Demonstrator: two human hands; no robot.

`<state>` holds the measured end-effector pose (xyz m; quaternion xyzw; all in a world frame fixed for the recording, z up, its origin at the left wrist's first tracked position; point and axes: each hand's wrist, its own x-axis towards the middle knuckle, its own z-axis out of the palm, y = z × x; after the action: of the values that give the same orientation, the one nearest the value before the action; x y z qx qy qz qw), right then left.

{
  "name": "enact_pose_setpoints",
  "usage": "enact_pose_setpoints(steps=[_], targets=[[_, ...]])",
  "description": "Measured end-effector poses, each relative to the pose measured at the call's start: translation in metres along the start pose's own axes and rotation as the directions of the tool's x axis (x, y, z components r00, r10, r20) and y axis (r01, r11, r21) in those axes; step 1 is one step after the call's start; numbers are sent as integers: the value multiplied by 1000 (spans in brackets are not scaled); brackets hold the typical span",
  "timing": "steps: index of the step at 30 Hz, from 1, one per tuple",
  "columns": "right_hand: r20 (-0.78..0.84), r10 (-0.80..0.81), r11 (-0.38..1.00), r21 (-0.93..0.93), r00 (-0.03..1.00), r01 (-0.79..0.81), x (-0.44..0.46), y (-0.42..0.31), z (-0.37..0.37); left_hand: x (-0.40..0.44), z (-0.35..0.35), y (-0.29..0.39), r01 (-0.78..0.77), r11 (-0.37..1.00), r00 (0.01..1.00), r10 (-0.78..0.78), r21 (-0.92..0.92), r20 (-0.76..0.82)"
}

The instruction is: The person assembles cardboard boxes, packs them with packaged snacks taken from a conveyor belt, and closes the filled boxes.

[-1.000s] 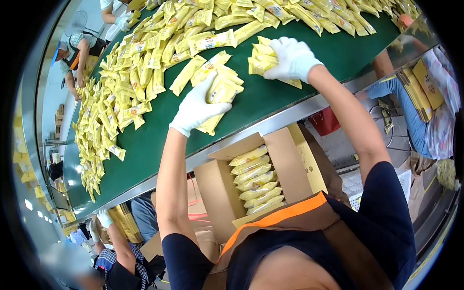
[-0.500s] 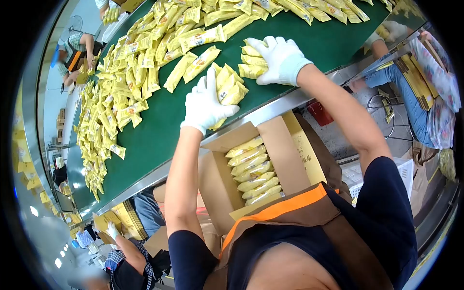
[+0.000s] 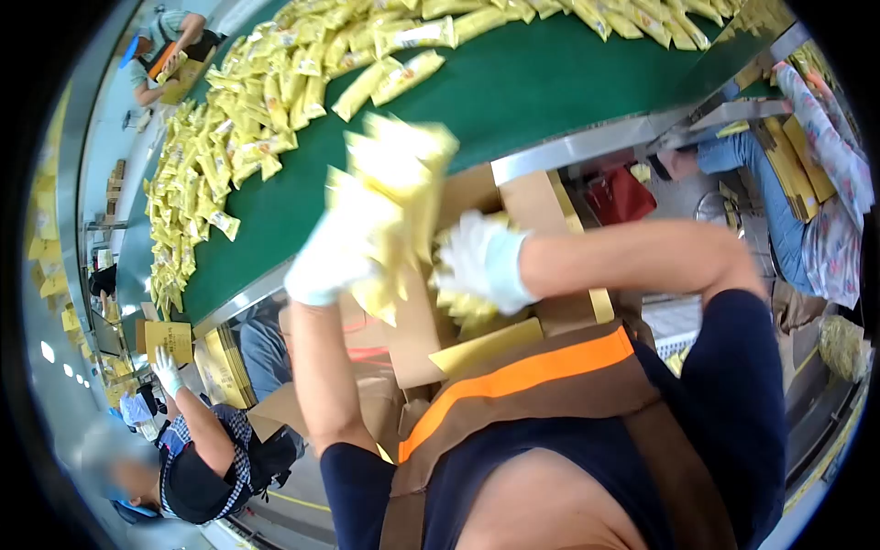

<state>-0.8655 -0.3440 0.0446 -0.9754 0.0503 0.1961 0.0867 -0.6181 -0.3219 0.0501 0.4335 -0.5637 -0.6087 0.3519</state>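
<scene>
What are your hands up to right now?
Left hand: clutching yellow packets, blurred. Right hand: over open carton, grip unclear. Right hand partly hides the carton's inside.

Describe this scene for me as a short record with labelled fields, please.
Left hand: white glove, lifted, holding a bunch of yellow packets
Right hand: white glove, over the box; its grip is too blurred to tell
Box: brown, open, in front of the person's body
Table: green, beyond the box, with a metal edge
Pile: many loose yellow packets on the table
Lower left: co-worker, one gloved hand raised near a yellow carton
</scene>
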Motion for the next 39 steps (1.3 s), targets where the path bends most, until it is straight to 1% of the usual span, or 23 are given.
enact_pose_setpoints(steps=[2,3,5,6,7,8,9,11,15,17,21,22,25,27,28,29,30,31,32,33,35,37,39], targets=[[94,-64,996,75,994,57,28,-11,24,10,18,-1,-22,955,968,-54,296,246],[-13,-77,970,228,997,78,25,-10,36,13,32,-1,46,941,946,-149,335,289],[24,38,894,445,999,-45,17,-18,54,12,48,-22,209,935,927,-283,286,248],[46,61,887,455,997,-76,18,-27,59,17,55,-28,50,898,956,-170,437,241],[66,83,879,466,994,-104,21,-40,66,24,63,-29,30,763,946,-230,646,229],[-248,54,970,242,967,8,7,-52,88,34,73,-22,7,579,937,-288,815,196],[-195,7,969,245,981,42,-5,-50,70,37,79,-21,-11,363,929,-340,932,144],[-320,11,942,322,947,97,-13,-45,84,36,87,-40,-66,298,965,-225,952,138],[-121,-34,940,332,992,73,-17,-44,80,36,110,-59,-80,132,975,-193,988,105],[-37,-51,930,363,998,61,-16,-39,76,38,120,-67,-66,96,982,-172,993,82],[-23,-60,925,375,998,65,-9,-34,80,34,118,-96,-119,270,992,2,955,123],[-115,-25,948,314,993,60,-20,-39,76,32,120,-100,-94,257,992,-53,962,111],[38,-79,965,255,996,66,-33,-26,56,23,131,-120,-81,150,994,80,985,70],[-300,-103,913,350,948,210,-49,7,68,20,142,-124,-21,156,1000,6,988,21],[-359,-43,804,541,932,245,-57,32,43,18,145,-131,-5,141,1000,-9,990,7],[-390,94,700,680,916,217,-67,58,18,19,145,-135,11,122,1000,-25,992,-8],[-513,235,702,677,826,221,-66,87,14,20,144,-116,16,162,995,-98,987,0],[-660,278,835,526,698,165,-58,127,20,23,142,-104,-34,138,994,-100,990,48],[-682,298,899,435,668,44,-55,167,16,30,132,-76,-153,275,985,-37,949,169],[-571,417,836,546,707,-52,-49,207,12,40,118,-46,-268,399,960,37,877,277],[-574,491,861,432,655,-267,-25,294,21,75,87,-9,-373,431,918,303,822,258],[-480,631,774,436,609,-459,4,344,25,129,52,12,-333,307,807,581,891,101],[-468,630,766,242,619,-596,38,370,60,185,14,-12,-128,273,814,579,953,-56]])
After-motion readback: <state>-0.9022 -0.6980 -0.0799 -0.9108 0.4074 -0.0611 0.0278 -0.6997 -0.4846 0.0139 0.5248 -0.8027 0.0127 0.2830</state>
